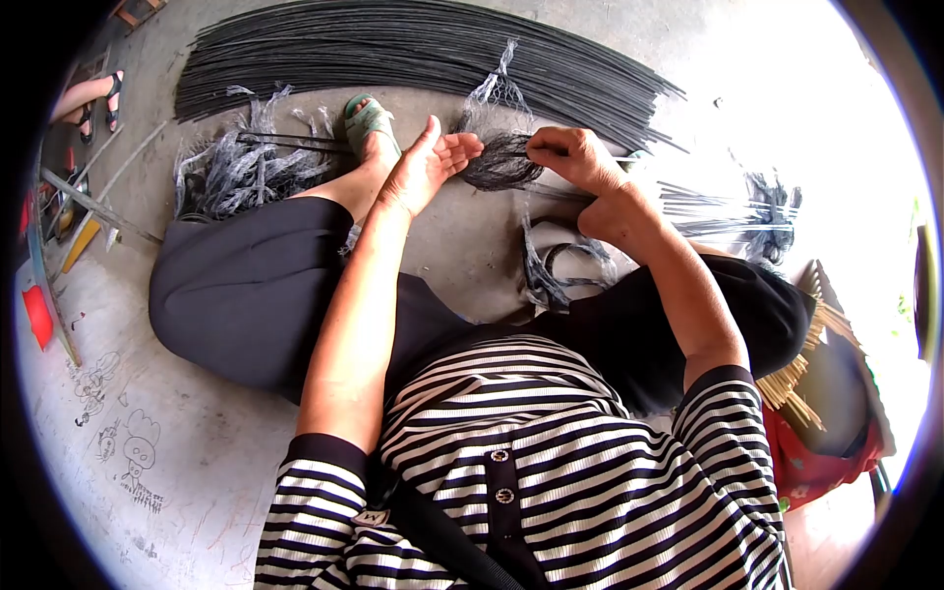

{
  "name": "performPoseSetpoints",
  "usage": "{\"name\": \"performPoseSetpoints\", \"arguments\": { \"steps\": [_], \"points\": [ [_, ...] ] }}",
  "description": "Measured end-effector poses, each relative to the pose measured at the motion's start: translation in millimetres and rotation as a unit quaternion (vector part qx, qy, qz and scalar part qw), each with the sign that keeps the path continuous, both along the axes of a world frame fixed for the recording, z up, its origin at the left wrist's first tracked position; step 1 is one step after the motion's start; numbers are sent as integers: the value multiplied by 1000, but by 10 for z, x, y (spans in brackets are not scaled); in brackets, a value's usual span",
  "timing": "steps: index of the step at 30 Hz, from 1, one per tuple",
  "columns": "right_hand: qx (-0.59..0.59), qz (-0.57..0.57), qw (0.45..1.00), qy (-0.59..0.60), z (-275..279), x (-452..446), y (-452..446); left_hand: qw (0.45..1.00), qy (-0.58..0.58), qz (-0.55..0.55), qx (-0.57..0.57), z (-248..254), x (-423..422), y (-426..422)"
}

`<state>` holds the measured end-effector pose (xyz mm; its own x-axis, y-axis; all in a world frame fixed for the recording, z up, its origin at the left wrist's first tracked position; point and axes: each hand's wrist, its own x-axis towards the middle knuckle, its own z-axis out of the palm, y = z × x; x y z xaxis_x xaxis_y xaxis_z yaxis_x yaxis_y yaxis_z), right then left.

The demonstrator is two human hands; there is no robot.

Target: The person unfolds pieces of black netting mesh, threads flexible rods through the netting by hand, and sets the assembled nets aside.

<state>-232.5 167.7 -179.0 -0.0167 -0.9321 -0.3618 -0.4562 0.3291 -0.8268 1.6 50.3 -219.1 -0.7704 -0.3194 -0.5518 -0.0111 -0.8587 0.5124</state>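
My left hand point(430, 167) is spread, palm up with the thumb raised, its fingertips beside a dark mesh bundle point(501, 160). On the bundle's other side, my right hand point(578, 157) is closed, pinching a thin dark rod at the mesh's edge. Pale netting point(500, 90) rises from the bundle over a long pile of black rods point(393, 44). Below my right hand, dark and whitish net strips point(560, 265) lie on the floor. Whether the left fingertips touch the mesh I cannot tell.
A heap of grey netting point(246, 162) lies at left by my sandalled foot point(369, 123). Tied rods point(728, 206) lie at right. Another person's feet point(98, 98) show at upper left, near metal bars point(98, 206). Yellowish sticks point(792, 383) stand beside red cloth point(821, 457).
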Motion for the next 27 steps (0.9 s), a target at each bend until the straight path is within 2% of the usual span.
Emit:
{"name": "performPoseSetpoints", "arguments": {
  "steps": [1, 4, 5, 8, 13, 16, 24, 27],
  "points": [
    [-6, 4, 1000, 0, 5, 1, -3, 999, 37, -12, -9, 19, -28, 15],
    [-27, 11, 1000, -3, 26, 13, -20, 996, 21, -77, -39, 73, -61, 109],
    [-34, 9, 999, -5, 21, 20, -23, 994, 61, -94, -14, 74, -100, 134],
    [-42, 4, 999, -6, -10, 17, -17, 993, 45, -100, -45, 124, -162, 216],
    [-48, -6, 998, -29, -23, -3, -25, 994, 84, -62, -12, 169, -183, 118],
    [-29, -11, 999, -28, 30, -4, -37, 989, 129, -24, 62, 117, -144, 55],
    [-83, 11, 996, 14, 40, 34, -57, 991, 104, -32, 79, 151, -146, 30],
    [-16, 7, 998, 52, 148, 43, -81, 991, 97, -41, 81, 165, -151, 30]
  ]
}}
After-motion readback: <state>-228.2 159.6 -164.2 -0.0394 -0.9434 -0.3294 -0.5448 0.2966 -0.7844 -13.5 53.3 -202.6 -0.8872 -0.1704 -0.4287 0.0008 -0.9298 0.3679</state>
